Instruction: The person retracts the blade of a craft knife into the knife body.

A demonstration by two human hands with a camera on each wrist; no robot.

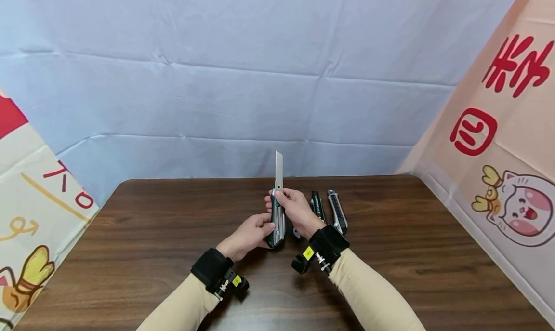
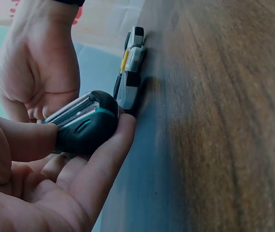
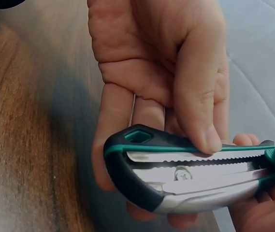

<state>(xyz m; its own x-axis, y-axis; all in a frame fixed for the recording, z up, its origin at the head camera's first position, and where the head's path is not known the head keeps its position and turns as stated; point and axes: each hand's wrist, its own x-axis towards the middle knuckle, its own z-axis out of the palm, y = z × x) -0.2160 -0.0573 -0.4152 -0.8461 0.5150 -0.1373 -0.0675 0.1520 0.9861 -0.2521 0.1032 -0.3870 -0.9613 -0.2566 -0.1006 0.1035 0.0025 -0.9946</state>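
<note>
A utility knife (image 1: 278, 225) with a dark green, black and silver body is held up in front of me, its long blade (image 1: 279, 169) extended and pointing away. My left hand (image 1: 248, 235) grips the butt end of the handle, thumb on one side and fingers beneath, as the left wrist view shows. Nearer the blade, my right hand (image 1: 300, 211) holds the front of the handle, its thumb at the green slider (image 3: 271, 157). A screw (image 3: 182, 175) and a toothed slot are visible along the handle in the right wrist view.
To the right of my right hand, a dark utility knife (image 1: 318, 205) and a grey-and-black one (image 1: 337, 210) lie on the brown wooden table (image 1: 173, 215). Behind the table hangs a pale cloth (image 1: 217, 104), with printed cloths at both sides.
</note>
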